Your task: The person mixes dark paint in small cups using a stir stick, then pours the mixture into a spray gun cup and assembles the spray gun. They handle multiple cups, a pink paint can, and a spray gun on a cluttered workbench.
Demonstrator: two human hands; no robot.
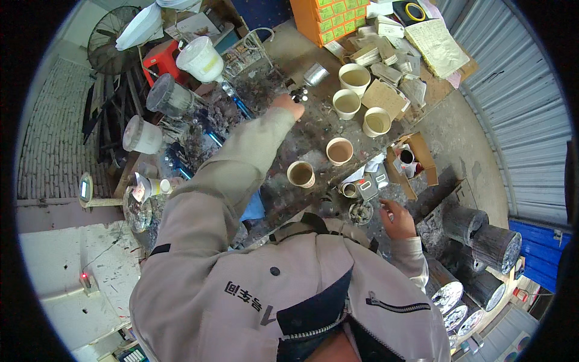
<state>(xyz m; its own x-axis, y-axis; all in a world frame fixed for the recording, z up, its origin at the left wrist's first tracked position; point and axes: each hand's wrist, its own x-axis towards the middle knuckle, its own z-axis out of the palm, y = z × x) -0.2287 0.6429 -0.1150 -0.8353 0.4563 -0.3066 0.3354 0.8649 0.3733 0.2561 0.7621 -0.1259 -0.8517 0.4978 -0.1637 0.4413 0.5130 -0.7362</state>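
Observation:
My left hand reaches far over the stained workbench. Its fingers are closed around a small dark thing with pale spots, too small to make out. Just beyond it a metal can lies tilted. Several pale paper cups stand to its right, among them a cup, while a cup with brownish contents and another brown-filled cup stand nearer me. At the right, my right hand hangs with loosely bent fingers apart, holding nothing visible, beside a round container of small bits.
White buckets, such as one, and blue shiny tubular tools line the left side. An open cardboard box sits at the right, with dark drums beyond. Stacked cards and an orange box are at the back.

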